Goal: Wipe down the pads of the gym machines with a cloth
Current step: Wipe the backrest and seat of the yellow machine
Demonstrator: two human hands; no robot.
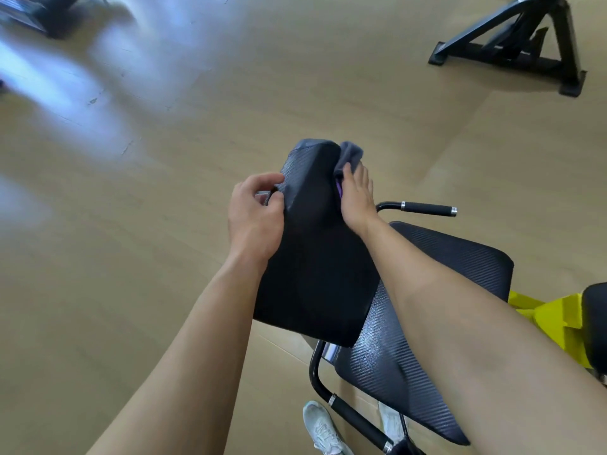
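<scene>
A black textured back pad [315, 244] stands upright in the middle of the head view. My left hand [254, 218] grips its left edge, fingers curled, thumb and forefinger closed around a small dark part there. On the pad's right side, near the top, my right hand [356, 198] lies with straight fingers and presses a grey-and-purple cloth [351, 152] against it. The cloth bunches out beyond my fingertips. My right forearm partly covers the black seat pad [453, 257], which sits below and to the right.
Two black handle grips [427, 209] [358, 425] stick out beside the seat. A yellow frame [555, 316] lies at the right edge. A black steel stand [512, 50] sits on the wooden floor at top right, another machine [33, 14] at top left. My shoes [320, 428] show below.
</scene>
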